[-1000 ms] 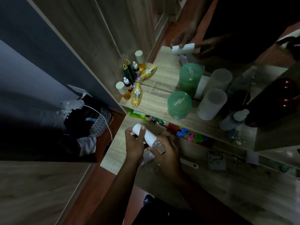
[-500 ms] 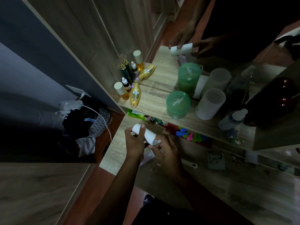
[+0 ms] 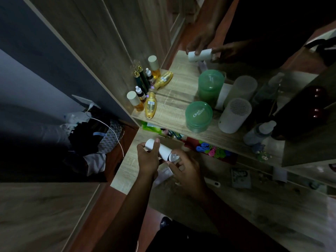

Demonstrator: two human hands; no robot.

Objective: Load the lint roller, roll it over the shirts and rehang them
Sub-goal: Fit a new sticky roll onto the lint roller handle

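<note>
The left hand (image 3: 147, 159) curls around the white lint roll (image 3: 161, 149), held over the lower shelf (image 3: 127, 166) just below the bottles (image 3: 151, 108). The right hand (image 3: 185, 171) pinches the roll's near end with its fingertips. In this dim light, a skewed push could jam the core or drop the roll.

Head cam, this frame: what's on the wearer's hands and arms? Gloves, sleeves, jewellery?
No gloves on the left hand or the right hand. The forearms are bare, no sleeve showing. No watch, ring or band visible, though the light is dim. There is dark clothing at the bottom edge.
</note>
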